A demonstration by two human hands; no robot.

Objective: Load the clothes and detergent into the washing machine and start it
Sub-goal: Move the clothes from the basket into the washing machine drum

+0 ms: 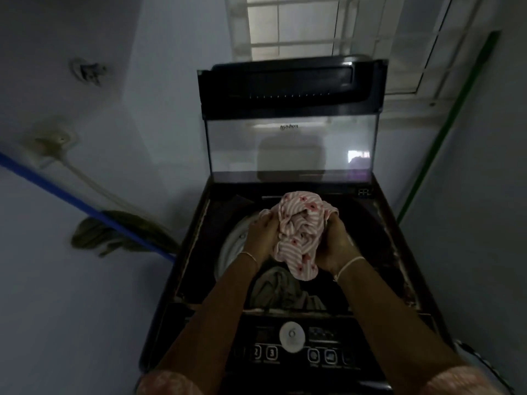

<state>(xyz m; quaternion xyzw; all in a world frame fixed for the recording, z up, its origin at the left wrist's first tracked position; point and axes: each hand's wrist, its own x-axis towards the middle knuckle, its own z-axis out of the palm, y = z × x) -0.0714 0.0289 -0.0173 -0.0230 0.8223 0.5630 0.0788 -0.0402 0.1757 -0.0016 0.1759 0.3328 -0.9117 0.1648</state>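
A dark top-loading washing machine stands in front of me with its glass lid raised upright. Both hands hold a bunched pink-and-white striped cloth with red flowers over the open drum. My left hand grips its left side, my right hand its right side. Below the cloth a grey garment lies inside the drum. The control panel with a round white dial and several buttons faces me at the near edge.
White walls close in on both sides. A blue-handled mop leans at the left, a green pole at the right. A barred window is behind the machine. A wall socket with a cable sits on the left wall.
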